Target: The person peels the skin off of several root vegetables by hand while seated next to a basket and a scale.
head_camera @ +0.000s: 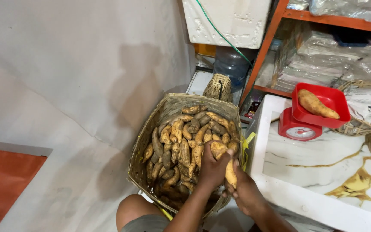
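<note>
Head view: low at frame centre, above the woven basket (151, 129), one sweet potato (217, 149) is gripped by the left hand (211, 169); another tuber (231, 173), long axis near vertical, is clasped by the right hand (246, 193).

Both hands, left hand (211, 169) and right hand (246, 193), hold sweet potatoes (225, 160) over a woven basket (151, 124).

Red kitchen scale (308, 118) on marble-patterned table (323, 167), orange shelf (271, 30) behind.
</note>
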